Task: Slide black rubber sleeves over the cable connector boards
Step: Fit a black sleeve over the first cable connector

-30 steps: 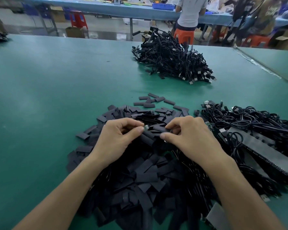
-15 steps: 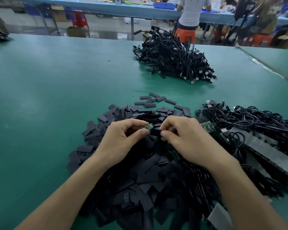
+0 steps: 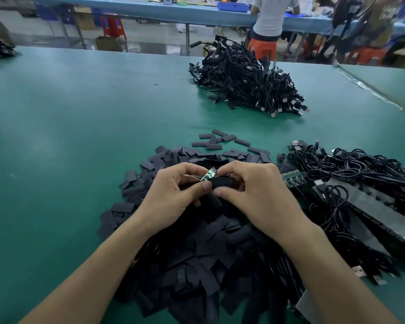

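Above a big heap of flat black rubber sleeves (image 3: 197, 253), my two hands meet. My left hand (image 3: 173, 197) pinches a small green connector board (image 3: 209, 174) between thumb and fingers. My right hand (image 3: 255, 195) holds a black rubber sleeve (image 3: 222, 182) whose open end sits at the board's right end; the board's left part sticks out bare. A pile of bare cables (image 3: 351, 183) with another green board (image 3: 292, 178) lies to the right. A pile of sleeved cables (image 3: 246, 80) sits farther back.
The green table (image 3: 80, 125) stretches wide to the left, with a few loose sleeves (image 3: 215, 141) beyond the heap. A grey strip (image 3: 372, 206) lies over the right-hand cables. People sit at a blue bench (image 3: 150, 10) behind, on red stools.
The hands have risen slightly off the heap. The green board now shows between my fingertips, and the sleeve has come up to its right end.
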A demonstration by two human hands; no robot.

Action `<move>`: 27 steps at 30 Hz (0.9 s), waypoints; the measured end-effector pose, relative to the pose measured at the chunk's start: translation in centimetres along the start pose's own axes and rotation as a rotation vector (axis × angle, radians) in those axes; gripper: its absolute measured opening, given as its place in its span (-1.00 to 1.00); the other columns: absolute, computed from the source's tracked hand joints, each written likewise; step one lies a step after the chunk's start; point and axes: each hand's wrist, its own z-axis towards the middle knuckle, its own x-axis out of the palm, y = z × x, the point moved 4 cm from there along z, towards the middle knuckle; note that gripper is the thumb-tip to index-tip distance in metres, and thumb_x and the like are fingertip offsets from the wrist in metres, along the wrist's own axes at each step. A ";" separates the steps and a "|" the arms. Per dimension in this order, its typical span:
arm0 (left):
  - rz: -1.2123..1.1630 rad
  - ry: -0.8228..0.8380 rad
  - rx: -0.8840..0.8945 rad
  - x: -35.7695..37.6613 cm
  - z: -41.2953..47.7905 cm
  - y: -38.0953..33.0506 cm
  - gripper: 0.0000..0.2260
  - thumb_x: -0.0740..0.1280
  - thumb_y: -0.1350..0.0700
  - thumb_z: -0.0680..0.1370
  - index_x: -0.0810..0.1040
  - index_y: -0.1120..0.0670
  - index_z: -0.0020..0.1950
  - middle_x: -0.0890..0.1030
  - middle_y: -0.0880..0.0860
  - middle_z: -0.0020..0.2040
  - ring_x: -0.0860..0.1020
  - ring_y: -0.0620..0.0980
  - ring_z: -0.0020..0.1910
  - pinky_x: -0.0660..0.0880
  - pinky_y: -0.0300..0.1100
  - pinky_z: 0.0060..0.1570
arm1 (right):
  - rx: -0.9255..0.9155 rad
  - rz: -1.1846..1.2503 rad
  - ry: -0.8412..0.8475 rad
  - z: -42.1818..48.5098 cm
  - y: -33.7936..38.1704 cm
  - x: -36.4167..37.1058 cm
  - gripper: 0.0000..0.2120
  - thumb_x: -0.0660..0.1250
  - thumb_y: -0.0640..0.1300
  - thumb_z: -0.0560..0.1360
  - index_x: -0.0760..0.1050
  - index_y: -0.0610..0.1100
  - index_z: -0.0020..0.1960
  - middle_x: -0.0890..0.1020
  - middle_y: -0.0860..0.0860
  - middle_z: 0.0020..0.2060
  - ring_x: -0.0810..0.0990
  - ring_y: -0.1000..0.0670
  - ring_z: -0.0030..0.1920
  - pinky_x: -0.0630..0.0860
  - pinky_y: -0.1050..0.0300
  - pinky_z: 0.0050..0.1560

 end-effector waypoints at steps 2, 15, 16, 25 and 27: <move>-0.006 -0.009 -0.015 -0.1 0.1 0.1 -0.88 0.45 0.25 0.52 0.63 0.03 -0.03 0.71 -0.02 -0.27 0.57 -0.19 -0.45 0.43 -0.42 -0.45 | -0.042 -0.039 -0.015 0.0 0.3 -0.2 -0.75 0.49 0.06 0.43 0.63 0.10 0.10 0.65 0.16 -0.18 0.58 0.08 -0.17 0.56 -0.02 -0.05; 0.073 -0.007 0.055 -0.4 0.1 0.3 -0.75 0.45 0.21 0.54 0.72 -0.17 -0.03 0.70 -0.13 -0.23 0.58 -0.24 -0.36 0.43 -0.47 -0.39 | 0.030 0.154 -0.070 0.4 -1.6 -2.0 -0.71 0.58 0.00 0.35 0.70 0.00 0.06 0.71 0.15 -0.17 0.62 0.27 -0.21 0.61 0.16 -0.03; 0.073 -0.006 0.057 -0.5 0.1 0.3 -0.76 0.45 0.21 0.54 0.72 -0.16 -0.02 0.69 -0.14 -0.25 0.57 -0.25 -0.37 0.42 -0.47 -0.41 | 0.034 0.169 -0.064 0.4 -1.8 -2.0 -0.72 0.58 0.00 0.35 0.71 0.00 0.05 0.70 0.18 -0.20 0.61 0.28 -0.23 0.61 0.20 -0.05; 0.071 0.012 0.060 -0.5 0.1 0.2 -0.80 0.42 0.22 0.56 0.72 -0.07 0.03 0.65 -0.14 -0.31 0.52 -0.25 -0.38 0.40 -0.46 -0.41 | -0.004 0.264 -0.017 0.5 -2.0 -1.6 -0.86 0.57 -0.09 0.37 0.70 0.06 -0.09 0.67 0.28 -0.30 0.63 0.23 -0.27 0.50 0.40 -0.22; 0.069 0.017 0.058 -0.4 0.1 0.2 -0.80 0.41 0.23 0.56 0.71 -0.07 0.02 0.63 -0.15 -0.33 0.51 -0.25 -0.39 0.39 -0.46 -0.41 | -0.012 0.277 -0.008 0.5 -2.1 -1.6 -0.86 0.57 -0.09 0.37 0.69 0.10 -0.12 0.67 0.27 -0.30 0.64 0.21 -0.27 0.51 0.38 -0.23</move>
